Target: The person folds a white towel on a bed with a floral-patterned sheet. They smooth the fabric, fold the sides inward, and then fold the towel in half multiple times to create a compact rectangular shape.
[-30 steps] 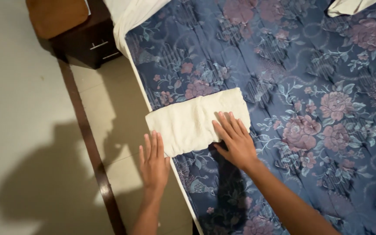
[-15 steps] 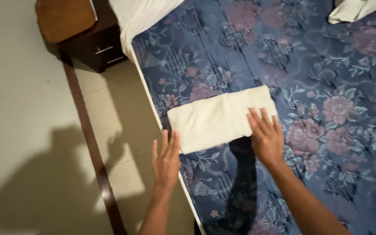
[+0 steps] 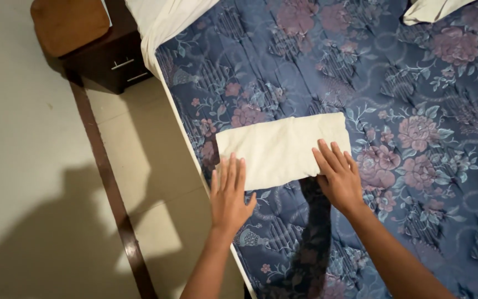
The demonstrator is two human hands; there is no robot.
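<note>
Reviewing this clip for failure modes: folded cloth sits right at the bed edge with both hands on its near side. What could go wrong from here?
1. The folded cream cloth lies close to the mattress edge; a push from the left hand could slide it toward the floor.
2. The right hand presses only the cloth's near corner, so the layers may shift and the fold open.
3. The patterned bedspread looks rumpled, which could wrinkle the cloth.

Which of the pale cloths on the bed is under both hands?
The folded cream towel near the bed's edge; left hand and right hand rest on it. The others lie untouched at the frame's top.
</note>
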